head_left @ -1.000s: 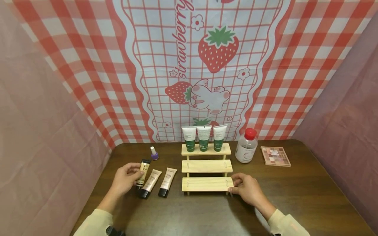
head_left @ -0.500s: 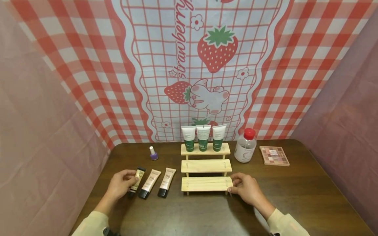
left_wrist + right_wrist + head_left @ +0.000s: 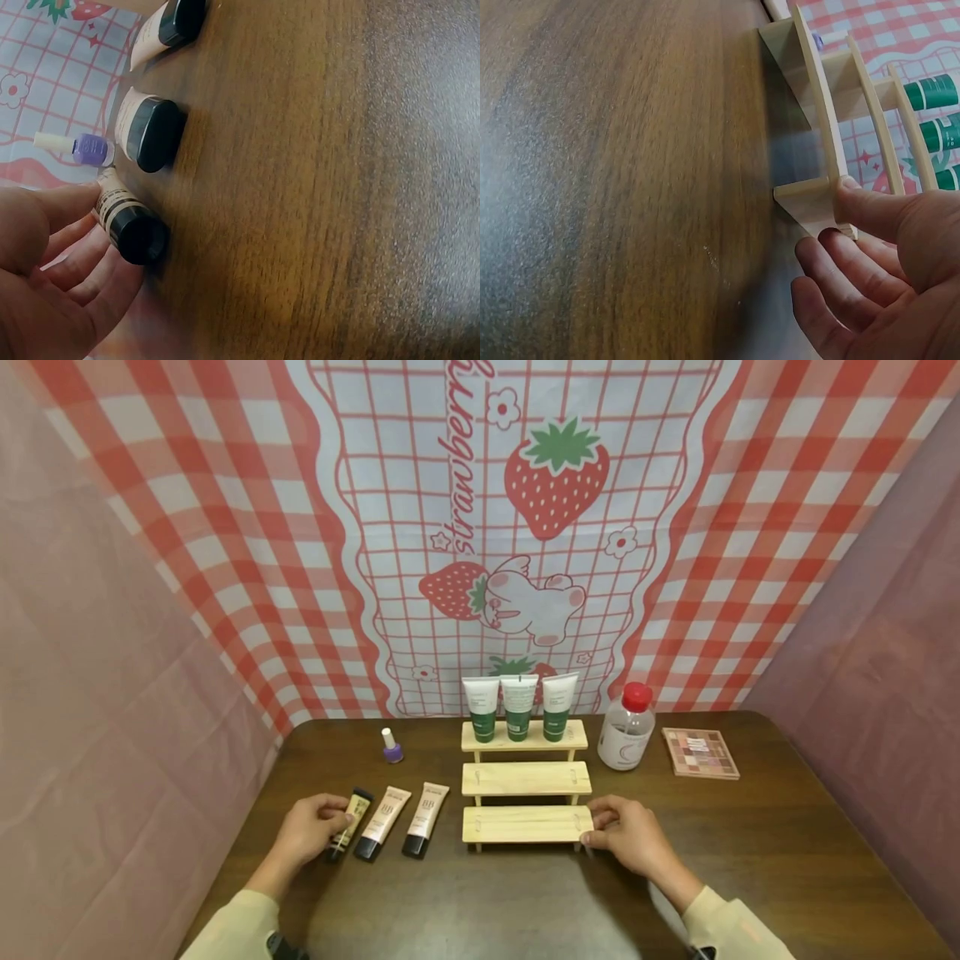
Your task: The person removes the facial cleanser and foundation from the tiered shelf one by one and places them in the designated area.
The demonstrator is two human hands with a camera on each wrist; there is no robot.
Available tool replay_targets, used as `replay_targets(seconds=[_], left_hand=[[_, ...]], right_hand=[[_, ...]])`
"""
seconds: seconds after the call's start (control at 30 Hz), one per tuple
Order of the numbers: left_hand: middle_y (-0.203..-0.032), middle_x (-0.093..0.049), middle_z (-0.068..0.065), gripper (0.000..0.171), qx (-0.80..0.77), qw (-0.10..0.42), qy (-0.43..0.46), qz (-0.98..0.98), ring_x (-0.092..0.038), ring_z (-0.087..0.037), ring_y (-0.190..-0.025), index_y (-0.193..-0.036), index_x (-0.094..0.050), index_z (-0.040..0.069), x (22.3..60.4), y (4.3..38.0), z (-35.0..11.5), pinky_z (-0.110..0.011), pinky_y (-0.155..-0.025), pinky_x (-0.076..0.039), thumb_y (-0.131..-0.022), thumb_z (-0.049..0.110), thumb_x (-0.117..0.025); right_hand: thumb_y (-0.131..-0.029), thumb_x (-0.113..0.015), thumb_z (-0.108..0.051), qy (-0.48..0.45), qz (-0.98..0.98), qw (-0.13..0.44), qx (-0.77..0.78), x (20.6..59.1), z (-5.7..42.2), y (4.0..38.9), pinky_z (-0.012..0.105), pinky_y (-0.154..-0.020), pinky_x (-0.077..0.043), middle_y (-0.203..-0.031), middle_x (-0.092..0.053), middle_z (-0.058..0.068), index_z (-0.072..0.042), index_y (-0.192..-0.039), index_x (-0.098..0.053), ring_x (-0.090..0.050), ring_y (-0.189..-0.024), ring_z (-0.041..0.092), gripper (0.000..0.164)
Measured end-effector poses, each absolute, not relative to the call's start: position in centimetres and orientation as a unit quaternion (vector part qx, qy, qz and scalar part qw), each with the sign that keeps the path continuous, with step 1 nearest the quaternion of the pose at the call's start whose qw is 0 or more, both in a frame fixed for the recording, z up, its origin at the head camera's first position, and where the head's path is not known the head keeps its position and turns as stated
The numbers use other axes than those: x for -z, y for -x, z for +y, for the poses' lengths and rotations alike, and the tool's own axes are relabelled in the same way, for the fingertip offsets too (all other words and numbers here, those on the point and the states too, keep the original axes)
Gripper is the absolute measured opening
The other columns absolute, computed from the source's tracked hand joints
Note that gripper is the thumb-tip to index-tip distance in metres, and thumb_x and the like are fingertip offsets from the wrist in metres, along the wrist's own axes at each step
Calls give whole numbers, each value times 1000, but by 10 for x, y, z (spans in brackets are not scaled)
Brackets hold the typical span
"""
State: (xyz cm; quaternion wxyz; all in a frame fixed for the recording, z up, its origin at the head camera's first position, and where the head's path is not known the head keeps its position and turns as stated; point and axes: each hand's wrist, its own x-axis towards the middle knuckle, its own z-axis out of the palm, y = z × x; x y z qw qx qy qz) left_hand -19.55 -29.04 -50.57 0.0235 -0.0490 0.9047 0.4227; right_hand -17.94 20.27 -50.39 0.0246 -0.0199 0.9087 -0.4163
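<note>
So the left hand is pinching a gold tube between thumb and fingers, black cap pointing back toward the person (can't tell if the tube is resting fully on the surface or lifting a bit). Just right of that hand, two pinkish BB tubes are lying side by side, the nearer one and the farther one. Purple nail polish is standing beyond the hand, slightly to its right.

Meanwhile the right hand is gripping the right end of the wooden rack's lowest step, thumb on the step. Up and left of that hand, three green-and-white tubes are standing on the top step. A red-capped bottle is standing beyond the hand, and a palette is lying farther off to its right.
</note>
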Motion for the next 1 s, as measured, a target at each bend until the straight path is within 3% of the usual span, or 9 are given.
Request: replay_targets(seconds=[0.4,0.63,1.0], left_hand=[[-93,-75,-13,24,-364,17,40,930,-66,-20,-83,-109,-73,-4,502,196,-285,-34,-72,-53,-90,10,-75],[-92,-75,-12,20,-338,14,50,940,-68,-22,-84,-106,-74,-2,500,195,-286,-38,-73,-54,-91,11,-75],[-88,-74,-7,9,-303,0,41,952,-66,-21,-82,-96,-75,5,498,194,-288,-42,-75,-53,-92,12,-74]], right_hand=[[-71,-92,-12,39,903,48,425,502,209,185,29,-69,-52,-84,-74,0,-1,-112,-72,-67,-74,11,46],[-78,-84,-1,62,859,104,497,499,215,186,35,-52,-55,-88,-75,10,8,-118,-67,-66,-64,21,45],[-78,-84,-2,52,845,127,516,499,218,189,36,-52,-53,-92,-75,12,9,-122,-64,-65,-67,20,49]])
